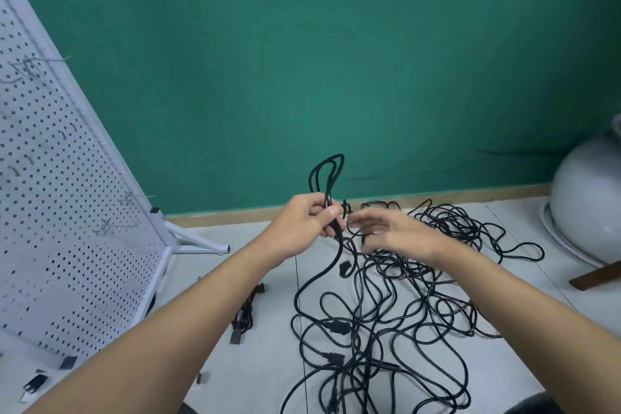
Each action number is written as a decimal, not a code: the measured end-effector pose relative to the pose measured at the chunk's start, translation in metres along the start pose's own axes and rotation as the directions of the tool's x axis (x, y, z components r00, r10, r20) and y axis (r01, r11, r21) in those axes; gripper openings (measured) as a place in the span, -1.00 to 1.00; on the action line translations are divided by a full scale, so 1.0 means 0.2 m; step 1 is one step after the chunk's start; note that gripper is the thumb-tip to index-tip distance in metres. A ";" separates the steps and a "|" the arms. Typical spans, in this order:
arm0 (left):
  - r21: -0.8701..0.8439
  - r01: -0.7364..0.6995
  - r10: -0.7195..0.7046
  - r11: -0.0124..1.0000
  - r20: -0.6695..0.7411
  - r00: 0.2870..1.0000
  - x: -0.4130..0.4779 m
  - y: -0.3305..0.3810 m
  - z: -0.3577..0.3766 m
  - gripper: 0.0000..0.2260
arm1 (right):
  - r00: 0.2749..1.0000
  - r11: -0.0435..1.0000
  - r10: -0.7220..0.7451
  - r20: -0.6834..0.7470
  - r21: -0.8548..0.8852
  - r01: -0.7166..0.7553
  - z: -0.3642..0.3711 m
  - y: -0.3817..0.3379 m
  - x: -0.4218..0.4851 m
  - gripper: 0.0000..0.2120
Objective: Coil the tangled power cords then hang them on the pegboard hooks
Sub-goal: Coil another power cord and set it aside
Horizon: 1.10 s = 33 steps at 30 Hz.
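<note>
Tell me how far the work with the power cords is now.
Done: one small black cord bundle looks coiled, lying beside the white perforated pegboard. In hand: the left hand grips a few loops of black cord; the right hand is open beside it. Left: the big black tangle, and the visible metal hooks hold nothing.

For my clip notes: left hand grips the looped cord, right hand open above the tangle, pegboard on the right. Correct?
No: in the head view the pegboard stands on the left. The left hand grips the looped cord, right hand open above the tangle.
</note>
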State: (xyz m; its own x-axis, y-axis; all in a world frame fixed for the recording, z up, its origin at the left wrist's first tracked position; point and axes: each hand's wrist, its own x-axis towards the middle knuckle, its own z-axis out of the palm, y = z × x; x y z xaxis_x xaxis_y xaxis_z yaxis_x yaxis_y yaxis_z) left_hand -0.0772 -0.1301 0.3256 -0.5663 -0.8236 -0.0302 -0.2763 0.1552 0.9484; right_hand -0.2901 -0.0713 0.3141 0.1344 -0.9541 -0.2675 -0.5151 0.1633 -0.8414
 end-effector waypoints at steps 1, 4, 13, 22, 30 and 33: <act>-0.043 -0.003 0.003 0.999 -0.008 1.000 0.00 0.00 -0.01 -0.85 | 0.996 0.998 0.038 0.085 -0.047 -0.034 0.02 0.01 -0.01 -0.39; -0.173 0.006 -0.013 0.985 -0.035 0.999 0.01 0.01 -0.04 -0.83 | 0.979 0.996 0.081 0.189 0.005 -0.084 0.10 0.03 0.00 -0.33; -0.463 0.006 -0.164 0.887 -0.303 0.939 0.05 0.00 -0.07 -0.84 | 0.999 0.951 0.034 0.038 0.305 -0.044 0.16 -0.04 -0.01 -0.62; -0.674 -0.008 -0.266 0.739 -0.302 0.915 0.09 0.02 -0.07 -0.83 | 0.996 0.947 0.015 -0.086 0.321 0.013 0.28 -0.08 0.06 -0.81; -0.382 0.195 -0.265 0.903 -0.139 0.954 0.03 0.00 -0.08 -0.70 | 0.957 0.923 -0.082 -0.279 0.341 0.178 0.25 -0.10 0.11 -0.83; -0.004 0.304 -0.297 0.953 0.191 0.935 -0.04 -0.02 -0.06 -0.68 | 0.942 0.924 -0.078 -0.327 0.332 0.192 0.22 -0.08 0.12 -0.82</act>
State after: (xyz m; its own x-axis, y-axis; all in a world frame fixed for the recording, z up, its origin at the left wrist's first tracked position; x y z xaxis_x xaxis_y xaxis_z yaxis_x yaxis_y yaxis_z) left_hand -0.0631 -0.1304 0.3256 -0.5963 -0.7121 -0.3706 -0.4323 -0.1042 0.8957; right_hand -0.2422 -0.0853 0.3010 -0.1105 -0.9933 -0.0328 -0.1693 0.0513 -0.9842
